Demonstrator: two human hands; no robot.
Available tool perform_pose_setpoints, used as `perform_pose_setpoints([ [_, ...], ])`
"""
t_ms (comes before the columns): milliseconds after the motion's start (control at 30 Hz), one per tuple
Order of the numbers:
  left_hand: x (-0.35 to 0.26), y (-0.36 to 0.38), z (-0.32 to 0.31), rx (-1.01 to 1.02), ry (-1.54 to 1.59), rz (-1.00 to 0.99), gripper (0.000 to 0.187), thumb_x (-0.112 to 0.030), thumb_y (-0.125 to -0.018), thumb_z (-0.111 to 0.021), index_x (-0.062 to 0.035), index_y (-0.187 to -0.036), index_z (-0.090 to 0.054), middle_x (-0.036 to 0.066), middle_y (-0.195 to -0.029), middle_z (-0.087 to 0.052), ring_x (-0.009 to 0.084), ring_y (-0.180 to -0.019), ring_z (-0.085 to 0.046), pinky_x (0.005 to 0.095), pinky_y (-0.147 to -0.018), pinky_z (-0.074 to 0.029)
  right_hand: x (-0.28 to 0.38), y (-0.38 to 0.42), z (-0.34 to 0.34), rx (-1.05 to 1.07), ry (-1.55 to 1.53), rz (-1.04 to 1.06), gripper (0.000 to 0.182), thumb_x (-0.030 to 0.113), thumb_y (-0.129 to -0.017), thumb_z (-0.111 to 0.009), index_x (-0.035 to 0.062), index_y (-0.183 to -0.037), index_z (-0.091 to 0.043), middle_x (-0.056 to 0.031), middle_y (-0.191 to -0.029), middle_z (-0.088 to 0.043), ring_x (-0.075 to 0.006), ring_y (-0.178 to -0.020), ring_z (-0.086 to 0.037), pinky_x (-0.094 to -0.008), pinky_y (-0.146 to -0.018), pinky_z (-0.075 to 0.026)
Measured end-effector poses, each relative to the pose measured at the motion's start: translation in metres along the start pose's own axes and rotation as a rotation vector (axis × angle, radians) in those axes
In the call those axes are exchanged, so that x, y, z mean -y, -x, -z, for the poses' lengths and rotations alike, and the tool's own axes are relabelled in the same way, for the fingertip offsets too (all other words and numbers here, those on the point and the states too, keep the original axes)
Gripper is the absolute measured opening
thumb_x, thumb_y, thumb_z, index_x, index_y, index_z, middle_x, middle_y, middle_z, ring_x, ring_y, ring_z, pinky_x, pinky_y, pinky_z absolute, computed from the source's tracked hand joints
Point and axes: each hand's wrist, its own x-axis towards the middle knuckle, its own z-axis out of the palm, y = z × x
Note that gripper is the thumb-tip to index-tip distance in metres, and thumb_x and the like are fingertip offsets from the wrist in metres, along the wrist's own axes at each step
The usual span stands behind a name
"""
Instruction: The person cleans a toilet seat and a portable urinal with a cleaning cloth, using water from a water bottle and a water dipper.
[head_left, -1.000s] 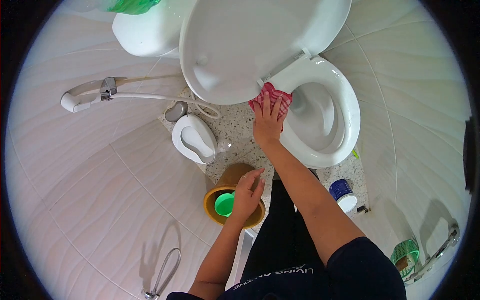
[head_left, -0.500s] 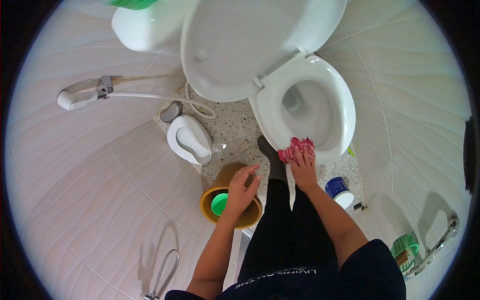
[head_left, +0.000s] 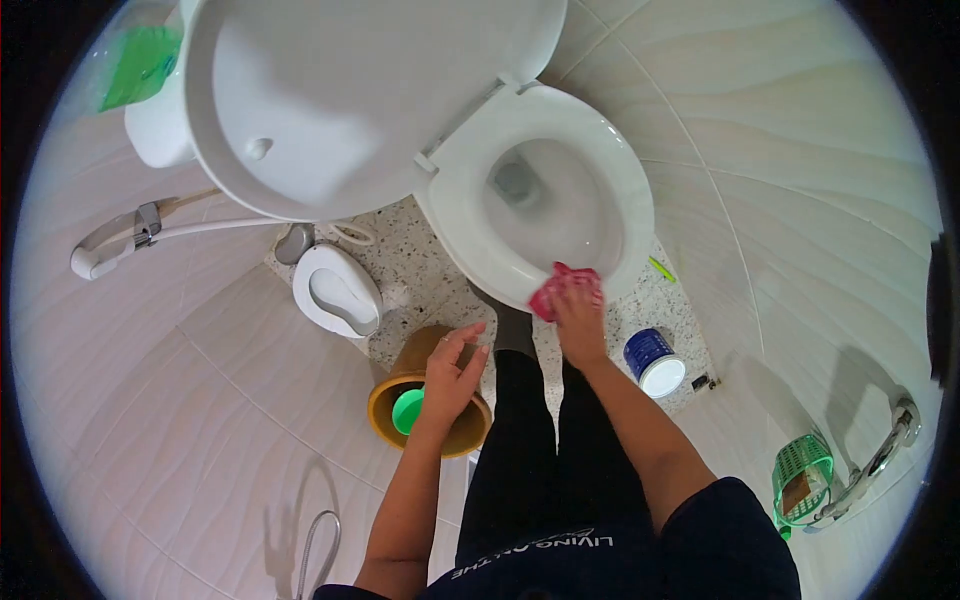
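Note:
A crumpled red-and-white cloth (head_left: 566,287) lies under the fingers of my right hand (head_left: 578,322), pressed to the front rim of the white toilet seat (head_left: 470,235). The toilet lid (head_left: 330,100) stands raised, and water shows at the bottom of the bowl. My left hand (head_left: 455,378) holds nothing, its fingers apart, in the air above a brown bucket (head_left: 378,415). Inside that bucket is a green dipper or bowl (head_left: 407,410), partly behind my left hand and wrist.
A white bedpan (head_left: 340,292) rests on the speckled floor at the left, below a wall-mounted bidet sprayer (head_left: 100,255). At the right are a blue-and-white tub (head_left: 650,358), a bright green stick (head_left: 661,269), a green basket (head_left: 802,470) and a metal grab bar (head_left: 885,450).
The view has shifted, so the toilet and bedpan appear further left. My right hand stays with the cloth on the seat's front rim. My left hand remains over the bucket, fingers apart.

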Motion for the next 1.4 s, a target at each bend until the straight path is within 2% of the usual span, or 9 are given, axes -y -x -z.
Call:
perform_pose_setpoints([
  [167, -0.003, 0.002, -0.031, 0.027, 0.005, 0.053, 0.027, -0.008, -0.085, -0.06, -0.0015, -0.111, -0.06, 0.01, -0.105, -0.063, 0.0186, -0.095, -0.059, 0.0308, -0.086, -0.045, -0.085, 0.02, 0.02, -0.08, 0.034, -0.129, 0.063, 0.014, -0.083, -0.053, 0.0152, -0.142, -0.03, -0.0217, -0.148, -0.016, -0.0418, -0.136, -0.015, -0.0536, -0.109, -0.017],
  [267, -0.005, 0.007, -0.052, 0.009, 0.012, -0.004, 0.028, -0.01, -0.083, -0.061, -0.0044, -0.111, -0.06, 0.011, -0.102, -0.064, 0.0223, -0.09, -0.06, 0.0322, -0.081, -0.047, -0.111, -0.013, 0.035, -0.276, -0.247, -0.127, 0.062, 0.015, -0.088, -0.05, 0.0118, -0.144, -0.025, -0.0284, -0.147, -0.011, -0.0448, -0.136, -0.013, -0.0507, -0.109, -0.018],
  [367, -0.006, 0.011, -0.068, 0.035, 0.033, -0.002, 0.028, -0.01, -0.084, -0.061, -0.0035, -0.111, -0.06, 0.011, -0.103, -0.064, 0.0216, -0.09, -0.06, 0.0322, -0.08, -0.047, -0.116, -0.064, 0.056, -0.297, -0.389, -0.115, 0.06, 0.017, -0.088, -0.051, 0.0163, -0.143, -0.027, -0.029, -0.144, -0.016, -0.0479, -0.13, -0.023, -0.0496, -0.106, -0.026],
  [467, -0.01, 0.011, -0.077, 0.054, 0.054, 0.033, 0.029, -0.01, -0.084, -0.062, -0.0025, -0.111, -0.059, 0.012, -0.103, -0.064, 0.0215, -0.09, -0.06, 0.0323, -0.081, -0.047, -0.126, -0.116, 0.068, -0.401, -0.199, -0.034, 0.062, 0.019, -0.087, -0.054, 0.0167, -0.143, -0.027, -0.0283, -0.142, -0.021, -0.0466, -0.124, -0.033, -0.0479, -0.103, -0.032],
  [667, -0.01, 0.015, -0.091, 0.013, 0.132, 0.102, 0.027, -0.01, -0.085, -0.06, -0.0019, -0.111, -0.059, 0.009, -0.107, -0.063, 0.0171, -0.094, -0.058, 0.0308, -0.086, -0.045, -0.1, -0.204, 0.112, -0.275, 0.074, 0.129, 0.065, 0.018, -0.085, -0.058, 0.0185, -0.143, -0.028, -0.0233, -0.141, -0.026, -0.0406, -0.123, -0.035, -0.047, -0.1, -0.035],
  [833, -0.005, 0.019, -0.094, -0.055, 0.119, 0.109, 0.028, -0.009, -0.085, -0.061, -0.0012, -0.112, -0.059, 0.01, -0.106, -0.064, 0.0166, -0.093, -0.058, 0.0304, -0.085, -0.046, -0.059, -0.26, 0.114, -0.357, 0.228, 0.436, 0.054, 0.019, -0.087, -0.051, 0.0273, -0.138, -0.036, -0.0089, -0.144, -0.028, -0.0358, -0.129, -0.03, -0.0582, -0.1, -0.028],
  [967, 0.002, 0.023, -0.099, -0.086, 0.134, 0.156, 0.028, -0.01, -0.085, -0.061, -0.001, -0.112, -0.06, 0.01, -0.106, -0.064, 0.0165, -0.091, -0.059, 0.0301, -0.085, -0.046, -0.029, -0.271, 0.117, -0.307, 0.211, 0.563, 0.053, 0.017, -0.087, -0.049, 0.0342, -0.136, -0.039, -0.0058, -0.145, -0.027, -0.0337, -0.132, -0.027, -0.061, -0.102, -0.023],
  [1133, -0.004, 0.023, -0.1, -0.116, 0.155, 0.138, 0.029, -0.01, -0.084, -0.062, -0.0015, -0.112, -0.06, 0.01, -0.106, -0.064, 0.0161, -0.09, -0.059, 0.0297, -0.083, -0.046, -0.053, -0.262, 0.124, -0.205, 0.46, 0.548, 0.052, 0.018, -0.087, -0.05, 0.0407, -0.133, -0.041, -0.0063, -0.147, -0.024, -0.0358, -0.134, -0.023, -0.0616, -0.101, -0.025],
  [1400, -0.015, 0.016, -0.102, -0.118, 0.176, 0.115, 0.03, -0.013, -0.084, -0.062, -0.0027, -0.112, -0.059, 0.011, -0.105, -0.063, 0.0217, -0.092, -0.059, 0.0319, -0.082, -0.046, -0.105, -0.168, 0.108, -0.19, 0.255, 0.202, 0.051, 0.019, -0.086, -0.055, 0.0347, -0.133, -0.043, -0.0117, -0.148, -0.02, -0.0408, -0.132, -0.023, -0.0552, -0.1, -0.034],
])
